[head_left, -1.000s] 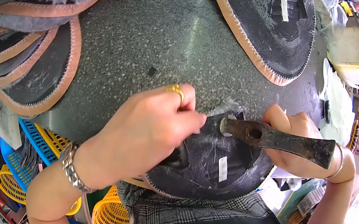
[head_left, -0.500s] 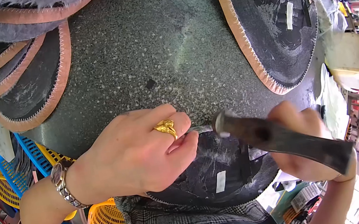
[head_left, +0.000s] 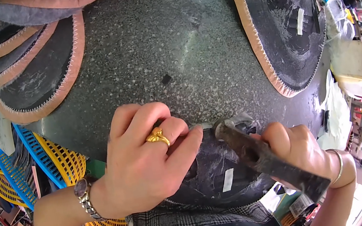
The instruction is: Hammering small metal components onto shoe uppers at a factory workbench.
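A black stitched piece [head_left: 209, 165] with a short white strip lies at the near edge of the worktop, against my apron. My left hand [head_left: 150, 156], wearing a gold ring, rests with curled fingers at the piece's far left edge. Its thumb and forefinger pinch there, though the fingertips are partly hidden. In my right hand [head_left: 292, 147] is a hammer [head_left: 266, 163], gripped by a handle mostly hidden behind its dark metal head. The round hammer face meets the piece's far edge, close beside my left fingertips.
Speckled dark stone makes up the worktop [head_left: 150, 41]. Overlapping grey-lined pieces with tan stitched borders [head_left: 53, 93] lie at the left. A similar piece [head_left: 284, 43] lies at the right, near a whitish container [head_left: 357, 62]. Blue and yellow plastic baskets [head_left: 61, 157] stand below left.
The hammer has come down onto the piece's far edge, and my right hand has moved slightly left. My left hand has turned, its knuckles raised. The whole view has shifted a little.
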Demonstrator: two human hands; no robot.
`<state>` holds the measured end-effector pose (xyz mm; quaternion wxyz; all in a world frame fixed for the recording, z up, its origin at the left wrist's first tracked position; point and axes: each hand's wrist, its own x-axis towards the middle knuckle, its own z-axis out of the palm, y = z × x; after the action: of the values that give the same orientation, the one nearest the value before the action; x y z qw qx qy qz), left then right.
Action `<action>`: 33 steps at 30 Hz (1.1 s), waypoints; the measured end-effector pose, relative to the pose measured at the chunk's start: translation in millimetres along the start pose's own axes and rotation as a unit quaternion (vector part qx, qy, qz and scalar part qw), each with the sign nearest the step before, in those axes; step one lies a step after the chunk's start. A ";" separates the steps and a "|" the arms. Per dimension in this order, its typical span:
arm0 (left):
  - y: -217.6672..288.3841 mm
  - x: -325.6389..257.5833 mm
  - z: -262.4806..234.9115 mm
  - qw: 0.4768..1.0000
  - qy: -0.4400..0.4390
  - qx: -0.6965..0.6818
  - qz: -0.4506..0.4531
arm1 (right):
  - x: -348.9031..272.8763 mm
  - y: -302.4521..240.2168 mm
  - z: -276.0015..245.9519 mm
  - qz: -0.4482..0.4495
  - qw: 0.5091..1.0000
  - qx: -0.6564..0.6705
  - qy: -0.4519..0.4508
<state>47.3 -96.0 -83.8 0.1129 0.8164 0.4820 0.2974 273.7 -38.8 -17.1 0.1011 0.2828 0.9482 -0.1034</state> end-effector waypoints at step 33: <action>16.2 -15.3 4.2 0.990 0.023 0.102 -0.094 | 20.9 -0.4 -14.4 0.024 0.998 0.062 -0.010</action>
<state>56.0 -116.9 -85.3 0.0456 0.7677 0.5870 0.2530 254.4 -24.8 -8.5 0.0950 0.3101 0.9320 -0.1620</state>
